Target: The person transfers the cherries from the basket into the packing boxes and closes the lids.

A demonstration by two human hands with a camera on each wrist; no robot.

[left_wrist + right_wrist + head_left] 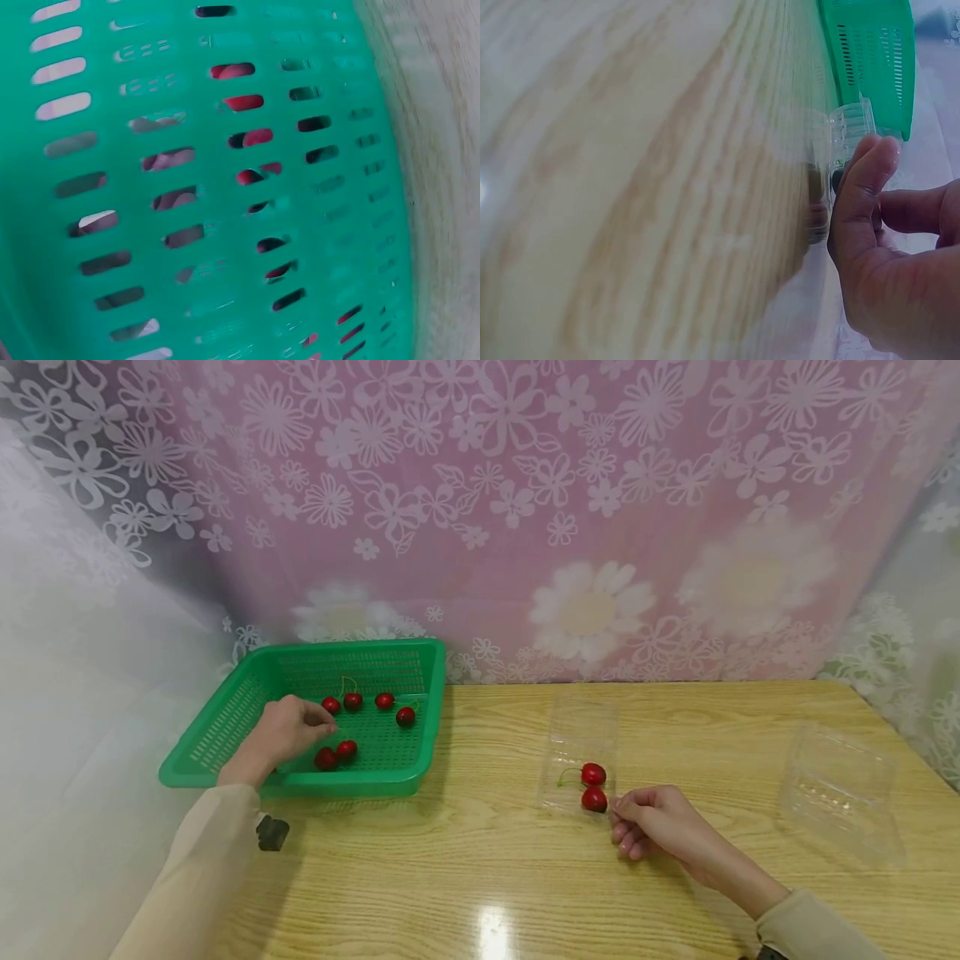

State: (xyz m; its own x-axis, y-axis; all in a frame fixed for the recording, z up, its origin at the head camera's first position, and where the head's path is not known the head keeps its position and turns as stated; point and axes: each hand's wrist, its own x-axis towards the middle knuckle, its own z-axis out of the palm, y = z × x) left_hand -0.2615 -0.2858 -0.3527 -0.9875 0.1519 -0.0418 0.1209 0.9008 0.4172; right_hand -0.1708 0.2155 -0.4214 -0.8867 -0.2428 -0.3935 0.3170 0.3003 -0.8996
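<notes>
A green plastic basket [431, 727] stands at the left with several red cherries [406, 717] on its floor. My left hand [288, 727] reaches over its near left side, fingers loosely bent above the floor; no cherry shows between them. In the left wrist view the basket wall [247, 300] hides most of that hand. My right hand [660, 822] pinches the near right corner of an opened clear plastic box [577, 735]. Two cherries [593, 775] lie in the box's near half, one with a green stem. In the right wrist view my right hand [885, 240] partly covers the box.
Another clear plastic box [843, 793] stands at the right of the wooden table [450, 860]. A flowered pink cloth [480, 527] hangs along the table's back edge. Pale cloth [67, 693] hangs on the left side.
</notes>
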